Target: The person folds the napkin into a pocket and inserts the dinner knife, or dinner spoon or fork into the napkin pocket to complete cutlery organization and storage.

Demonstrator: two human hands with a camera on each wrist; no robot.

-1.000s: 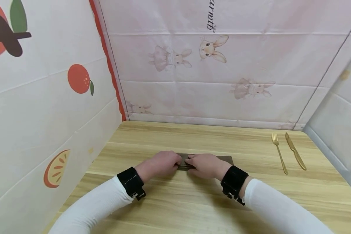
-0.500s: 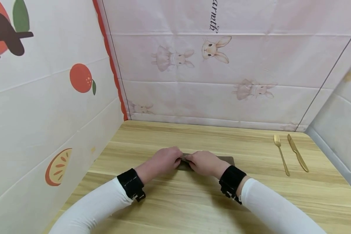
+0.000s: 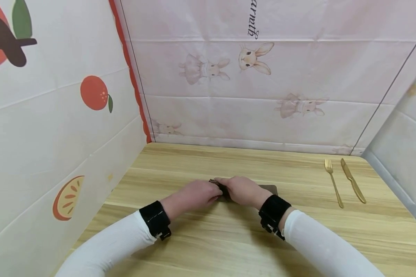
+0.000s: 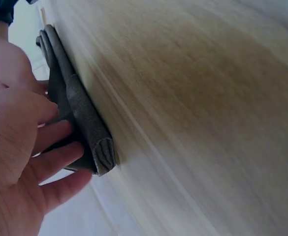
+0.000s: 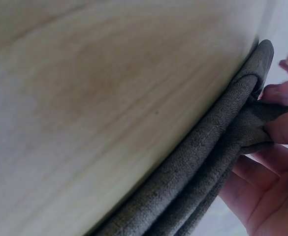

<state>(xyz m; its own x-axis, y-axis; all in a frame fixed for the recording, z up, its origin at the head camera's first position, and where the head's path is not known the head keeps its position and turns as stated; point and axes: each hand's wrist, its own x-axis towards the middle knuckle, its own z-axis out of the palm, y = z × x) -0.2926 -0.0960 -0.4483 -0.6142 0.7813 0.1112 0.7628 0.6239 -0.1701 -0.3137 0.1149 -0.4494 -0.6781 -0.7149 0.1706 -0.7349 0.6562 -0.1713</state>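
A dark grey-brown folded cloth [image 3: 268,189] lies across the middle of the table, with its left part between the two hands. My right hand [image 3: 244,190] pinches a raised flap of it between thumb and fingers, as the right wrist view shows, where the cloth [image 5: 183,167] runs in long layered folds. At the left end is my left hand [image 3: 197,194]. In the left wrist view its fingers [image 4: 55,162] are spread and fairly straight, the tips right at the cloth [image 4: 87,113], whose layered end faces the camera.
A gold fork [image 3: 334,182] and a gold knife [image 3: 353,180] lie side by side at the right of the wooden table [image 3: 208,246]. Printed sheets [image 3: 208,115] stand upright behind the table and at its sides.
The cloth's left end, lying flat a second ago, is lifted and folded toward the right. My left hand has moved slightly right and nearer; my right hand has shifted a little farther back.
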